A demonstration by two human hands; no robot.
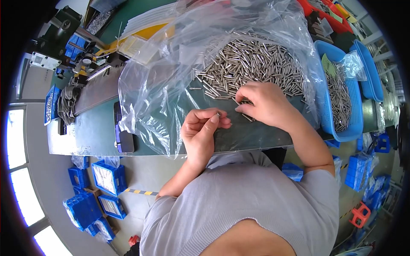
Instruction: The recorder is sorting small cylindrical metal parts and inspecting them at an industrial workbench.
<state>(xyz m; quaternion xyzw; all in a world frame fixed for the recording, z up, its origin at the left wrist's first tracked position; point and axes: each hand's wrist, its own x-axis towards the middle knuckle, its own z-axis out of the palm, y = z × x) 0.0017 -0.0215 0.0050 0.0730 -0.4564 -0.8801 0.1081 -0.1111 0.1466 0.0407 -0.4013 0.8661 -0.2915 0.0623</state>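
Note:
A broad heap of small silvery metal pins (252,59) lies on clear plastic sheeting (145,94) over the green bench. In front of the heap, my left hand (200,135) is closed, with a small metal pin (218,114) pinched between thumb and forefinger; only its end shows. My right hand (269,104) is at the near edge of the heap, fingers curled round a few pins (245,101) partly hidden beneath them. Another pin or two lie on the bench just below its thumb.
A blue basket (356,115) of pins stands at the right, beside another blue basket (370,81). On the left are a dark phone-like object (124,138) and a bench machine (64,47). Blue crates (109,177) sit on the floor.

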